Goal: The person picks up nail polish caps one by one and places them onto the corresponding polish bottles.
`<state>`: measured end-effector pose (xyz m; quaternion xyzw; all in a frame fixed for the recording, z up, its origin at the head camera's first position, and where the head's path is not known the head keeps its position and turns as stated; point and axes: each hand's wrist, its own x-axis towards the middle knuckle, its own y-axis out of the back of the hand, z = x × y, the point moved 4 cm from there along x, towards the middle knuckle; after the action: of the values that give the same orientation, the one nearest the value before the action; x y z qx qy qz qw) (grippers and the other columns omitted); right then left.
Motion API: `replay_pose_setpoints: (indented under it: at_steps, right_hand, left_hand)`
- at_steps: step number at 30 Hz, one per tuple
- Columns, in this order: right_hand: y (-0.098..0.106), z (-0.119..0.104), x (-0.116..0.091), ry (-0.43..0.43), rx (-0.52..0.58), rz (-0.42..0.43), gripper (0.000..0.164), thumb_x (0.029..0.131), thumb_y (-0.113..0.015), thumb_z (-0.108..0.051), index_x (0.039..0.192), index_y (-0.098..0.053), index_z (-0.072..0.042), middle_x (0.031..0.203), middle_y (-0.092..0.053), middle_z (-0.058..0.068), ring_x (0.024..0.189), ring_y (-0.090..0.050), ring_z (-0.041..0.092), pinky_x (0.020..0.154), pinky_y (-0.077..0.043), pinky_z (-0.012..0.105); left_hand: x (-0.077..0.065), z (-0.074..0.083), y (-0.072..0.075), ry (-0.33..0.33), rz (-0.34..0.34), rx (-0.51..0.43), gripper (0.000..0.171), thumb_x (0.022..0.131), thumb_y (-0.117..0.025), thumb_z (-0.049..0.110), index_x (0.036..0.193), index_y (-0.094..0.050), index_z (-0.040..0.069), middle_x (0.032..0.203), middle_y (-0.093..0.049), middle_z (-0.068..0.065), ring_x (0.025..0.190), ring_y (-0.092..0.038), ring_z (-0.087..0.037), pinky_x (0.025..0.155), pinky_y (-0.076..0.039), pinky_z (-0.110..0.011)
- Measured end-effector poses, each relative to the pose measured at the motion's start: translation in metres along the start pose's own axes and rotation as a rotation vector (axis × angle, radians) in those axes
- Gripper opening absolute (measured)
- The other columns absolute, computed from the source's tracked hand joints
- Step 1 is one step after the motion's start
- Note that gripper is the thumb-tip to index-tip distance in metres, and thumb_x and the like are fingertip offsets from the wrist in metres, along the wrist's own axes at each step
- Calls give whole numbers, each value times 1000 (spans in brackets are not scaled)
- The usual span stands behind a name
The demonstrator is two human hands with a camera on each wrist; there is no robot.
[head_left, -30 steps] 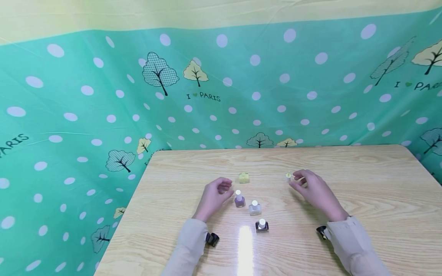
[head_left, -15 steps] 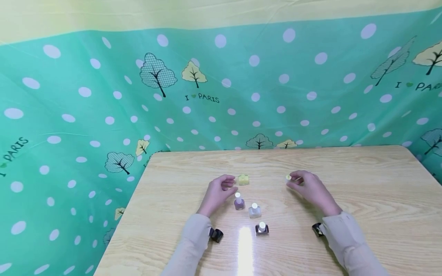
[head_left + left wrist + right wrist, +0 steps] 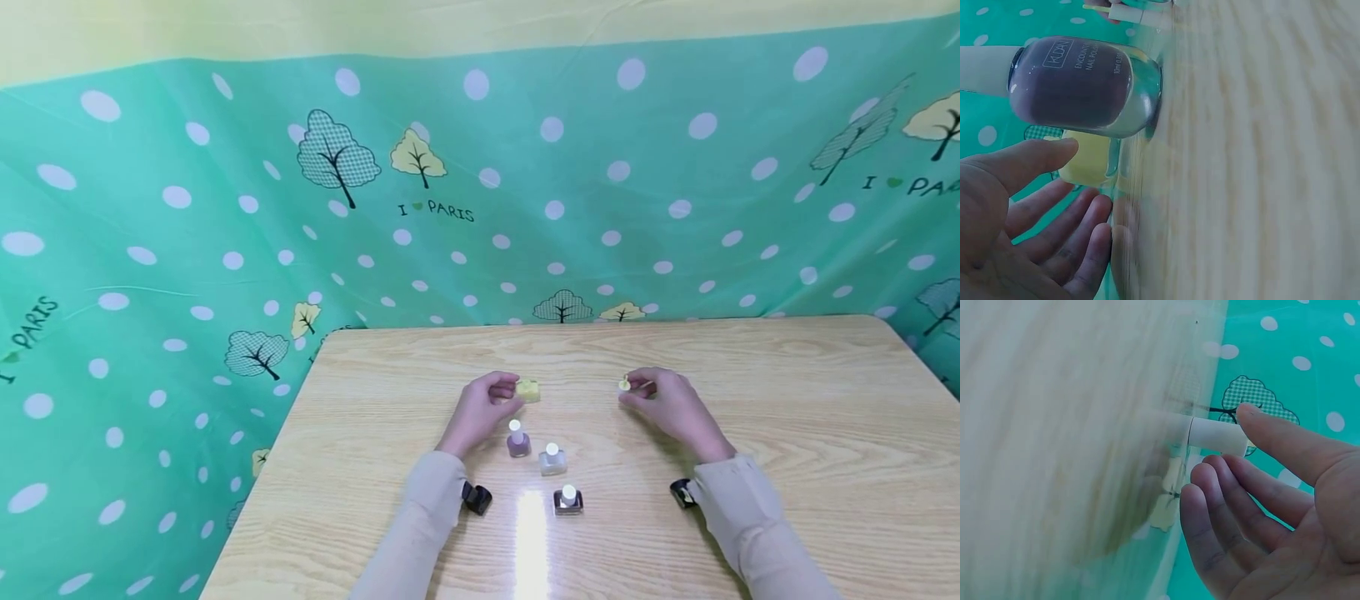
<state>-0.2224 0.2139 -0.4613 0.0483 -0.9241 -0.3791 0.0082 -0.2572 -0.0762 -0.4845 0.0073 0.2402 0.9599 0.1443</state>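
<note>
My left hand (image 3: 483, 408) is beside the open yellow nail polish bottle (image 3: 527, 392), thumb in front of it and fingers loosely bent. The thumb tip overlaps the yellow bottle in the left wrist view; whether it touches is unclear. A purple nail polish bottle (image 3: 1079, 84), with its white cap on, stands close to that hand. On the right, my right hand (image 3: 670, 406) pinches the white nail polish cap (image 3: 1216, 434) between thumb and fingertips. This cap stands on the table with its yellow-coated brush (image 3: 1096, 8) pointing up.
A pale, whitish polish bottle (image 3: 552, 461) and a dark polish bottle (image 3: 568, 502), both capped, stand nearer the front of the wooden table (image 3: 817, 417). Behind the table hangs a green dotted cloth (image 3: 555, 167).
The left hand has moved right and away from me, up to the yellow bottle. My right hand has closed in leftward on the white cap with its thumb and fingers.
</note>
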Motion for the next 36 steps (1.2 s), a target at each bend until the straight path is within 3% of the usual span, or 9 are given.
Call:
replay_pose_setpoints:
  at_steps: [10,21,30,36]
  right_hand:
    - [-2,3,4,14,-8,-13,33,89,-73,-15,114,-67,6,98,-71,14,89,-65,25,83,-56,45]
    - [-3,4,5,24,-25,-17,23,87,-75,-14,105,-71,0,91,-70,8,84,-63,20,79,-53,37]
    - [3,3,-1,0,9,10,21,88,-74,-15,101,-67,-1,96,-70,10,92,-65,26,88,-54,49]
    - [2,2,-8,-4,20,7,25,88,-75,-16,105,-66,0,98,-70,10,91,-66,24,88,-56,46]
  left_hand:
    - [5,0,-5,38,-3,23,39,87,-76,21,124,-66,13,110,-67,-2,100,-62,-15,91,-55,-31]
    - [7,0,-6,20,30,32,35,85,-78,17,118,-69,8,100,-67,-5,90,-63,-15,83,-57,-27]
    - [0,-2,4,-5,111,16,33,85,-78,15,116,-70,8,101,-68,-3,91,-64,-15,82,-57,-23]
    - [-12,-5,13,-9,143,11,32,86,-78,17,115,-70,8,104,-69,-6,94,-65,-17,83,-58,-25]
